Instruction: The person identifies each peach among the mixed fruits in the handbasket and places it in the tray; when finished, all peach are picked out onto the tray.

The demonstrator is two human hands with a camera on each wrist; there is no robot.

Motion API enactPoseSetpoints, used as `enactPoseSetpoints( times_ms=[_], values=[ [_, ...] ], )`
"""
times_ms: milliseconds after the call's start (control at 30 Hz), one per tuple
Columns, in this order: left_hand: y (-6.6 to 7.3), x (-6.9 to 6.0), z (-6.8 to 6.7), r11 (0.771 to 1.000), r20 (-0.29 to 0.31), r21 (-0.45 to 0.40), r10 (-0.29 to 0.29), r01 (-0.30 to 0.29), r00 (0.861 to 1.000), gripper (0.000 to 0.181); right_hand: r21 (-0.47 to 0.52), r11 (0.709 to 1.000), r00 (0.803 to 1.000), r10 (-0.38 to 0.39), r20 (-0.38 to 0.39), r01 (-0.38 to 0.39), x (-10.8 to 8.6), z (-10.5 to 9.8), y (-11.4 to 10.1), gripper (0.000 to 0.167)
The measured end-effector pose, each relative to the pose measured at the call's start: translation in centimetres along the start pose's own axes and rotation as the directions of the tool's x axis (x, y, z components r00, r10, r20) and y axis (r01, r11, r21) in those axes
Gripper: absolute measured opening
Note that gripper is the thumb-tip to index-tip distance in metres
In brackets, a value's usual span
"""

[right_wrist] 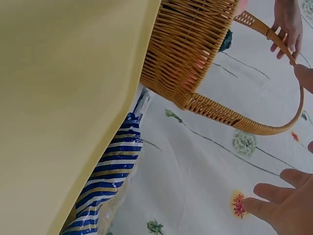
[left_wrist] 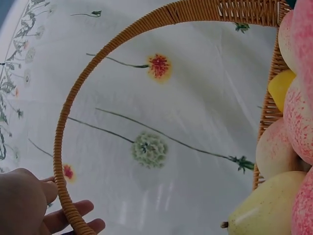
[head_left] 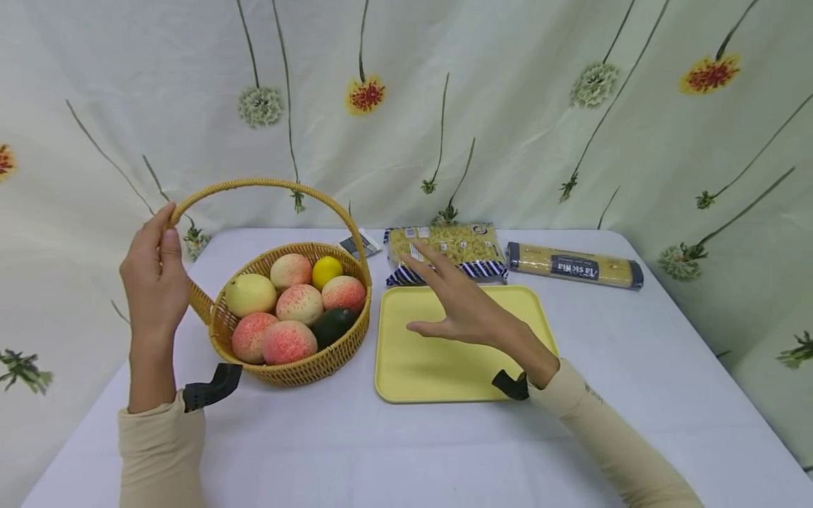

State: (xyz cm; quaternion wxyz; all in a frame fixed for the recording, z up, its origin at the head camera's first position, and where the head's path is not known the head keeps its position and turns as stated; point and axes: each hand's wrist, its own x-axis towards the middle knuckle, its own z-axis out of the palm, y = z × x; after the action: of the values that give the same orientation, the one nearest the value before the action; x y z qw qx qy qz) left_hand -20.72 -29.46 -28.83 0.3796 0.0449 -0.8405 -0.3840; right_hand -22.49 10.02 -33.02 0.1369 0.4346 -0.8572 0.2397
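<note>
A wicker basket (head_left: 305,367) with a tall arched handle (head_left: 267,183) stands left of centre, filled with fruit. My left hand (head_left: 154,275) holds the handle's left side; in the left wrist view its thumb and fingers (left_wrist: 57,221) lie on either side of the rim. Inside sit several peaches (head_left: 299,304), a pale pear (head_left: 250,295), a yellow lemon (head_left: 327,272) and a dark green avocado (head_left: 333,327). Over the yellow tray (head_left: 438,381) hovers my right hand (head_left: 466,307), its fingers spread, holding nothing.
Behind the tray lies a bag of pasta (head_left: 444,247) with blue-striped ends. To its right is a long pack of spaghetti (head_left: 574,267). A small grey-and-white packet (head_left: 360,244) lies partly behind the basket. A flowered cloth (head_left: 521,127) hangs at the table's back.
</note>
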Motion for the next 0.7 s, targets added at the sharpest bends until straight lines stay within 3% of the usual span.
enactPoseSetpoints(
  times_ms=[167, 467, 567, 700],
  values=[
    [-0.7, 0.3, 0.6, 1.0, -0.07, 0.005, 0.027, -0.027, 0.997, 0.038, 0.028, 1.0, 1.0, -0.013, 0.007, 0.012, 0.9, 0.6, -0.8, 0.088],
    [-1.8, 0.5, 1.4, 0.994, -0.178, -0.074, 0.063, -0.077, 0.982, 0.034, 0.143, 0.99, 0.991, -0.008, 0.131, -0.011, 2.2, 2.3, -2.3, 0.07],
    [-1.9, 0.5, 1.4, 0.992, -0.193, -0.11, 0.041, -0.064, 0.98, 0.031, 0.182, 0.983, 0.986, -0.018, 0.168, -0.013, 2.7, 3.0, -2.7, 0.072],
    [-2.0, 0.7, 1.2, 0.986, -0.167, -0.166, -0.007, -0.021, 0.986, 0.029, 0.223, 0.975, 0.98, -0.045, 0.195, 0.0, 3.5, 3.8, -3.4, 0.073]
  ],
)
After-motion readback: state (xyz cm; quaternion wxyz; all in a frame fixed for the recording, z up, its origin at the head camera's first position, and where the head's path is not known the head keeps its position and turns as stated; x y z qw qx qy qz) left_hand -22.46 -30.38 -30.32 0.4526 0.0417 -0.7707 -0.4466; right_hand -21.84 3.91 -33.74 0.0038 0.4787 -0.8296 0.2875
